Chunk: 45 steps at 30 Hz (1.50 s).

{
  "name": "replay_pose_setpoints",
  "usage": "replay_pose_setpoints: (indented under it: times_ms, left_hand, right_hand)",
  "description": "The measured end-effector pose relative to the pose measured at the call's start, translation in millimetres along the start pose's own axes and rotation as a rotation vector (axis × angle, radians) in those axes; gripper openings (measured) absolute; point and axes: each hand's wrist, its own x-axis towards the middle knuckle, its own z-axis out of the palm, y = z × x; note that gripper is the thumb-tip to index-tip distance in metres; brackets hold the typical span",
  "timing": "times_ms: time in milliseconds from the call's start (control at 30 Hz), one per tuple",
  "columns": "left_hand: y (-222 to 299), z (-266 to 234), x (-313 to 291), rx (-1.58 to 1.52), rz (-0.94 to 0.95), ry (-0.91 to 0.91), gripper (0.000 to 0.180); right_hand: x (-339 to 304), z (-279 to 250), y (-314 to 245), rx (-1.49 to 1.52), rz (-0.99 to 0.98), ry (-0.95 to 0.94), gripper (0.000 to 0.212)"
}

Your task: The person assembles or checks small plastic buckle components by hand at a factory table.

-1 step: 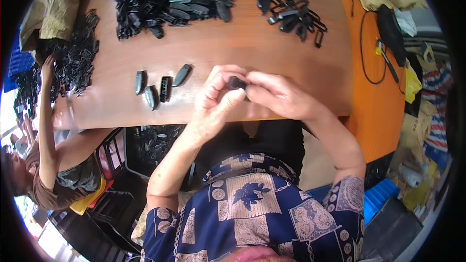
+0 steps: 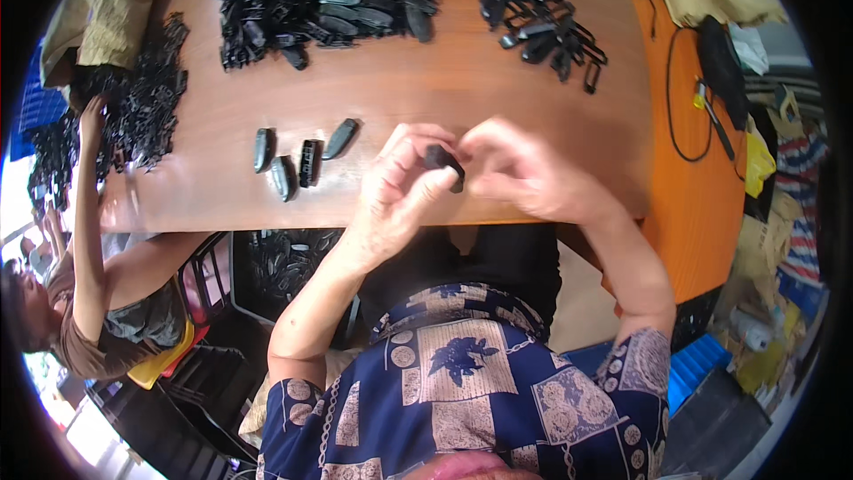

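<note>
My left hand pinches a small black plastic part between thumb and fingers, above the table's near edge. Just to the right of it is my right hand, slightly blurred, its thumb and fingers apart and nothing visible between them. On the table left of my hands lie several separate pieces: oval dark grey plastic shells and a narrow black frame-like piece with openings along it. What the held part looks like underneath is hidden by my fingers.
Across the table's far side spreads a large heap of black plastic parts, with loop-shaped pieces at its right. A person's arm reaches into another pile at left. A crate of parts stands below the edge; a cable lies right.
My right hand has come away from the black part and its fingers have parted. More of the part now shows in my left hand. The whole view has shifted slightly.
</note>
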Motion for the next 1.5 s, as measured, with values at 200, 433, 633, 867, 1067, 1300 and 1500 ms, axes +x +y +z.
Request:
replay_pose_setpoints:
  times_ms: [200, 433, 633, 867, 1067, 1300, 1500]
  left_hand:
    - [14.2, -41.0, 27.8, 1.006, 0.133, -0.215, 0.033]
    - [-4.1, -103.4, 103.8, 1.446, 0.231, 0.218, 0.027]
    - [-8.8, -108.9, 114.2, 1.578, 0.27, 0.066, 0.021]
    - [-15.2, -100.6, 104.0, 1.292, 0.314, 0.202, 0.011]
    - [-0.2, -57.3, 58.5, -0.428, -0.171, 0.101, 0.029]
    - [10.7, -16.4, 10.5, -0.857, -0.211, 0.05, 0.039]
    - [7.0, -3.7, -12.5, -0.38, 0.004, 0.118, 0.038]
  right_hand:
    - [-6.2, -82.6, -3.6, -1.28, -0.075, 0.359, 0.023]
    - [22.4, -114.9, 27.4, -0.929, -0.113, 0.415, 0.009]
    - [36.9, -141.8, 39.0, -0.145, 0.033, 0.635, 0.017]
    - [44.0, -146.7, 25.5, 0.066, -0.137, 0.713, 0.029]
    - [31.0, -69.6, -10.7, 0.097, -0.112, 0.489, 0.015]
    - [12.1, -5.1, -28.6, 0.633, -0.094, 0.226, 0.018]
    - [4.4, 11.5, -38.9, 0.64, -0.085, 0.074, 0.011]
